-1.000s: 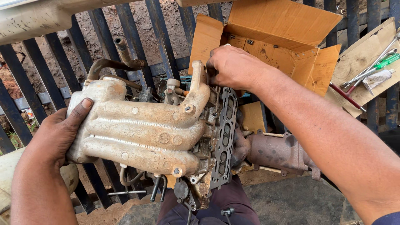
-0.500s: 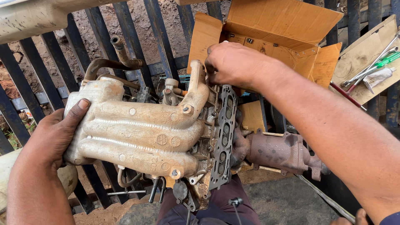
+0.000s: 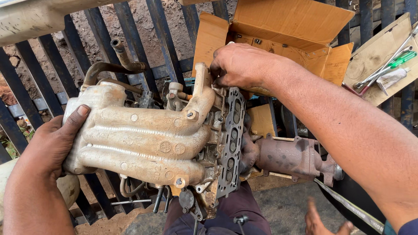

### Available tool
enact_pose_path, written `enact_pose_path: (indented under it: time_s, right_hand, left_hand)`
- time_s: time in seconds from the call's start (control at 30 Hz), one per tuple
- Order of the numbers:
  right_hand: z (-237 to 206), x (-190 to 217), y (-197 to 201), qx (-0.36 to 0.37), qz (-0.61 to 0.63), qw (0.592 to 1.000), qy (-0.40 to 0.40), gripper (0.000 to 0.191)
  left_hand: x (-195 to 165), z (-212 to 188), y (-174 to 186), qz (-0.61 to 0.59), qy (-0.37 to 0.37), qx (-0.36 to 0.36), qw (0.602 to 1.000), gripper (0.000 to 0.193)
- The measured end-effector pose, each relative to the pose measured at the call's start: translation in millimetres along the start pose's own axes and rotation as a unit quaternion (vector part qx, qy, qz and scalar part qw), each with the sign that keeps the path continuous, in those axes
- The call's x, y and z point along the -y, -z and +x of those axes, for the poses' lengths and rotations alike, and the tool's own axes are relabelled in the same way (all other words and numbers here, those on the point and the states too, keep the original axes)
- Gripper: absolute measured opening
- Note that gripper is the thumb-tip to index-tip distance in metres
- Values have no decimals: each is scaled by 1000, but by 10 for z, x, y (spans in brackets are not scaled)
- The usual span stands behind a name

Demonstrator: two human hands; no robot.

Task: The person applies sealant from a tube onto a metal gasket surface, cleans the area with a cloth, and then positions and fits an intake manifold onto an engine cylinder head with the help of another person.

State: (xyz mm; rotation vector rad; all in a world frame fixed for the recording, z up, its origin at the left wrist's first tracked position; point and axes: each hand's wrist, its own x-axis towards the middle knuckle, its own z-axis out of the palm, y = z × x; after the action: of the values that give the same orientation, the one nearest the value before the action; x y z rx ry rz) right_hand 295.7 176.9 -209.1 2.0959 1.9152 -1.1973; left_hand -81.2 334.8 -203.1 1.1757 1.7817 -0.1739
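- Left hand (image 3: 50, 146) wraps the rounded end of the intake manifold (image 3: 139, 143), thumb laid across the top and fingers curled underneath — clamped on the casting.
- Right hand (image 3: 244, 65) closes over the top of the upper runner where it meets the engine block, fingers bent down around it. Both hands hold the same part, well apart, 1 at each end.
- Manifold sits across the middle of the view, above a dark slatted metal grate (image 3: 167, 41), its 3 pale runners lying side by side and running toward a flat grey gasket (image 3: 231, 143) that stands on edge.
- Rusty exhaust piece (image 3: 291, 156) sticks out beyond the gasket.
- Open cardboard box (image 3: 287, 26) lies behind the right hand; hand tools (image 3: 385, 65) rest on a cardboard sheet to the right.
- Judgement: cast metal — rigid, fairly heavy, dusty rather than slick. The end grips look sound. The thin gasket and the small hoses (image 3: 111, 69) seem the poor places to pull.
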Motion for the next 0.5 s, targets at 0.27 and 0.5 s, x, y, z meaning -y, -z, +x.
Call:
enact_pose_path:
  time_s: [0.27,0.5]
  right_hand:
    - [-25,9,-25,10,-11,1000,12,26]
    - [-6,11,-30,4,38,999,4,29]
  left_hand:
    - [-15,-30,-12,20,-13,-11,1000,90]
    - [-47,-86,-15,1,-1,-6,1000,88]
